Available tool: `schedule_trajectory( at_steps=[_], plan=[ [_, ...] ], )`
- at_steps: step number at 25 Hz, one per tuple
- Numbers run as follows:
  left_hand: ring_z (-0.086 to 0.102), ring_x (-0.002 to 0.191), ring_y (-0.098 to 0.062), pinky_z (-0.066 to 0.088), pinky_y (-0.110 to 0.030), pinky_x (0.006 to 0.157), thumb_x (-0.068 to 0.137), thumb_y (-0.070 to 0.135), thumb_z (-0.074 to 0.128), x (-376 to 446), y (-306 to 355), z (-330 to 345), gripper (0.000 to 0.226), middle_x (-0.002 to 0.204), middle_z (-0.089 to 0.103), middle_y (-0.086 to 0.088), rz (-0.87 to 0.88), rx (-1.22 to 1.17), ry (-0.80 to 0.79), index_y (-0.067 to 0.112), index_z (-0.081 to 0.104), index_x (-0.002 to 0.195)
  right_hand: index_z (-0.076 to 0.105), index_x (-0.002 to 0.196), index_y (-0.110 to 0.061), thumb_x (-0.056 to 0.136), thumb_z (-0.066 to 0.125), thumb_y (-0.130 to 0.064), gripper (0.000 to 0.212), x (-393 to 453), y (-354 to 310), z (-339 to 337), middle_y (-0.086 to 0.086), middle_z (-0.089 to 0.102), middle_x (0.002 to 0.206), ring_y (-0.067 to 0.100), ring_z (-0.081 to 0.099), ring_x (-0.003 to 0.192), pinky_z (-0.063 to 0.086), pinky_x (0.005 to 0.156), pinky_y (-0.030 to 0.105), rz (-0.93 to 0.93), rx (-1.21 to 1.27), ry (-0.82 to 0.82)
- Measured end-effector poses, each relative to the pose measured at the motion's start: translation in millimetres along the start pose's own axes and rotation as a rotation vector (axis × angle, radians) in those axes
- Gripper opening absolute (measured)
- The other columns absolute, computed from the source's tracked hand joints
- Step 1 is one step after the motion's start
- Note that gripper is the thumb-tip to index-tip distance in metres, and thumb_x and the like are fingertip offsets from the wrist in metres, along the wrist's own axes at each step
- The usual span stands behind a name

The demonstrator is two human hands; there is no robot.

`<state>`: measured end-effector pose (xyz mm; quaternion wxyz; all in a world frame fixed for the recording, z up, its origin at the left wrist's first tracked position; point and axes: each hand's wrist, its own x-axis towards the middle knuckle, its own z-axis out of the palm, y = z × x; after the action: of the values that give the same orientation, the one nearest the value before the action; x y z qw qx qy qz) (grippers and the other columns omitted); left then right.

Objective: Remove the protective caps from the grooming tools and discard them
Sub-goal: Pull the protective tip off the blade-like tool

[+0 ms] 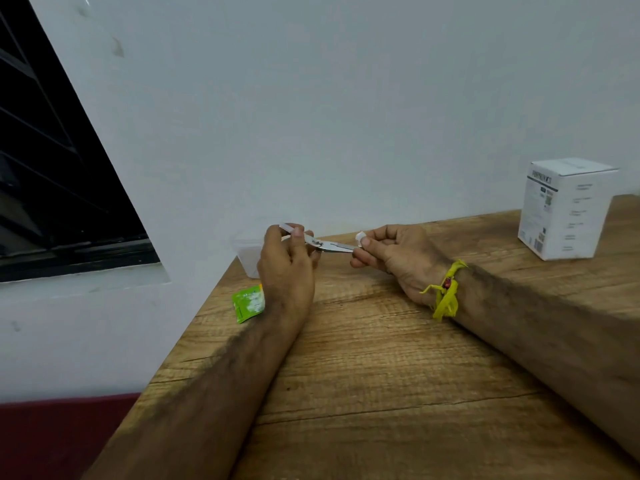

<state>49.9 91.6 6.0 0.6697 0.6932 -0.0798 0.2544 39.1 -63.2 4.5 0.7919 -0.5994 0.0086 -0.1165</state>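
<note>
A slim metal grooming tool (332,245) is held level above the wooden table (381,358), near its far left corner. My left hand (287,268) grips the tool's left end, fingers and thumb curled round it. My right hand (398,258) pinches the tool's right tip, where a small whitish cap (361,236) shows between thumb and forefinger. Whether the cap sits on the tip or has come off I cannot tell. A yellow thread band is tied on my right wrist.
A clear plastic cup (247,254) stands at the table's far left corner, behind my left hand. A green sachet (247,303) lies near the left edge beside my left wrist. A white carton (564,209) stands at the far right. A wall backs the table.
</note>
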Motion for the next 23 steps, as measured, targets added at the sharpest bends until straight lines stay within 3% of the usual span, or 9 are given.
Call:
schedule_trajectory(
  at_steps=[2,6,11,15,19,23],
  plan=[
    [0.075,0.088,-0.024,0.063,-0.033,0.076,0.103,0.018,0.054,1,3,0,0.012,0.098,0.073,-0.011,-0.174,-0.209,0.049,0.010,0.062,0.103,0.063,0.097,0.007,0.094,0.065,-0.001,0.008,0,-1,0,0.015,0.070,0.075,0.018,0.073,0.061,0.061,0.064,0.019,-0.002,-0.001,0.005],
    [0.075,0.090,-0.020,0.061,-0.023,0.075,0.097,0.010,0.064,-3,1,2,0.022,0.100,0.072,-0.014,-0.368,-0.392,-0.079,-0.006,0.064,0.111,0.063,0.102,0.009,0.094,0.064,0.000,0.012,-2,-2,-1,0.017,0.072,0.080,0.021,0.074,0.066,0.062,0.069,0.021,-0.004,-0.011,-0.028],
    [0.069,0.061,-0.011,0.058,-0.021,0.059,0.099,0.013,0.060,-5,6,2,0.014,0.085,0.075,-0.010,-0.404,-0.420,-0.090,0.001,0.068,0.098,0.064,0.099,0.006,0.093,0.066,-0.002,0.010,-6,-1,4,0.020,0.074,0.083,0.024,0.075,0.070,0.062,0.075,0.024,-0.028,-0.083,-0.099],
    [0.070,0.060,-0.014,0.053,-0.022,0.049,0.105,0.018,0.050,-3,8,0,0.019,0.082,0.072,-0.008,-0.381,-0.384,-0.033,0.008,0.067,0.106,0.067,0.097,0.003,0.093,0.066,-0.003,0.007,-10,2,8,0.017,0.074,0.081,0.022,0.074,0.070,0.062,0.068,0.023,-0.027,-0.127,-0.163],
    [0.067,0.058,-0.015,0.040,-0.018,0.037,0.106,0.020,0.048,-4,9,-1,0.020,0.077,0.068,-0.007,-0.334,-0.214,-0.104,0.010,0.064,0.111,0.065,0.100,0.006,0.094,0.064,-0.002,0.010,-3,1,5,0.017,0.072,0.079,0.021,0.074,0.066,0.062,0.064,0.023,-0.032,-0.078,-0.044],
    [0.055,0.044,-0.014,0.033,-0.017,0.037,0.104,0.025,0.051,-12,10,6,0.025,0.067,0.066,-0.003,-0.262,-0.072,-0.253,0.011,0.071,0.098,0.066,0.093,0.001,0.094,0.067,-0.006,0.007,1,4,5,0.017,0.072,0.078,0.024,0.074,0.068,0.062,0.064,0.027,-0.123,-0.126,0.061]
  ],
)
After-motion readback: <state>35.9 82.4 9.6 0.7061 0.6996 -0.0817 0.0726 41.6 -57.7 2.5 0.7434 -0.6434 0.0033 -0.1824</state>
